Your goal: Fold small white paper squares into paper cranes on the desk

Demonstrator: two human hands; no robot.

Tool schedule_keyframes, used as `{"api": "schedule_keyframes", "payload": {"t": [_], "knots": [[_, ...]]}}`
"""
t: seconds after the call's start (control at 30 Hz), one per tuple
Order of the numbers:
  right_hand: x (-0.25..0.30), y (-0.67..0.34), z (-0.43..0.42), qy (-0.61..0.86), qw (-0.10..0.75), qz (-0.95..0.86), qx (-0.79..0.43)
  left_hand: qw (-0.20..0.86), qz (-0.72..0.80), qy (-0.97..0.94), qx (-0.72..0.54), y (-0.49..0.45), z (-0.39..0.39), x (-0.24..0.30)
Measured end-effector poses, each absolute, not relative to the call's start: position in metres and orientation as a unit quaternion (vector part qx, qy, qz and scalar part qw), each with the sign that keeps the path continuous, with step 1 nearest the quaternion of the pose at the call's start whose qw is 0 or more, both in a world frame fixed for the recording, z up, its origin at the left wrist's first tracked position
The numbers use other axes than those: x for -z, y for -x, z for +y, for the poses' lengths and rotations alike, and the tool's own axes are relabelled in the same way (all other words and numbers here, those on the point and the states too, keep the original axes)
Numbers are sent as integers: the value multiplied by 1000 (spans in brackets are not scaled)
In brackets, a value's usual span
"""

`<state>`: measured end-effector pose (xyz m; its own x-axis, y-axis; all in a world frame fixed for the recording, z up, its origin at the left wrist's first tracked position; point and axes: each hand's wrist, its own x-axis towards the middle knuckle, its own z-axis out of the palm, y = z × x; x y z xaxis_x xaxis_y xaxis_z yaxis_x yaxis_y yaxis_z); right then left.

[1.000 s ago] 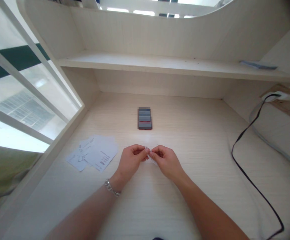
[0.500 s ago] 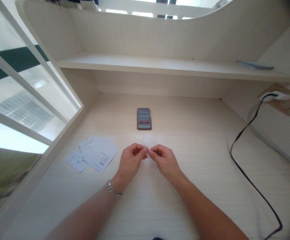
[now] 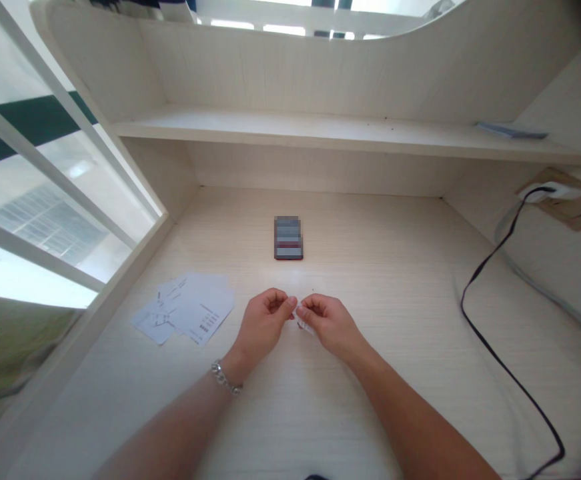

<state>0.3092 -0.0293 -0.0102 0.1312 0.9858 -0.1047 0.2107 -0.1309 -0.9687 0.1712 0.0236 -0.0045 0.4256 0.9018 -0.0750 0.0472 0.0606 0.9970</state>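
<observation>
White paper-like scrap (image 3: pixel 306 327) is probably light, flimsy, easy to tear; edge pinch looks best. Small, faint dark marks, exact shape hidden. Right hand (image 3: pixel 335 324) pinches it, thumb on fingers. Left hand (image 3: pixel 265 321) just beside, thumb and fingertips closed; can't tell whether it's gripping anything.

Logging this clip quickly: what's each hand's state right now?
Left hand: closed in a pinch; whether it holds anything cannot be told.
Right hand: closed, holding a small white piece.

Pale desk (image 3: pixel 400 267) beneath a matching shelf (image 3: pixel 270 128), white bars (image 3: pixel 35 254) at left
</observation>
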Motion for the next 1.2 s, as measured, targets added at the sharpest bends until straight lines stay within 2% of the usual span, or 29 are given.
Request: {"api": "schedule_keyframes", "payload": {"t": [0.2,0.4,0.6,0.73,1.0,1.2], "knots": [[11,-308,-29,596,449,-474,-468,583,413,-599,-361,-172,22,10],[7,-306,-31,590,457,-461,-480,634,399,-536,-389,-171,23,7],[8,-308,-29,567,449,-459,-517,590,434,-509,-452,-167,27,4],[7,-317,-27,578,472,-438,-502,607,425,-495,-454,-166,29,4],[4,-328,-24,587,559,-363,-459,670,360,-538,-364,-169,24,5],[1,-327,-27,575,539,-412,-457,684,365,-567,-279,-169,21,4]]}}
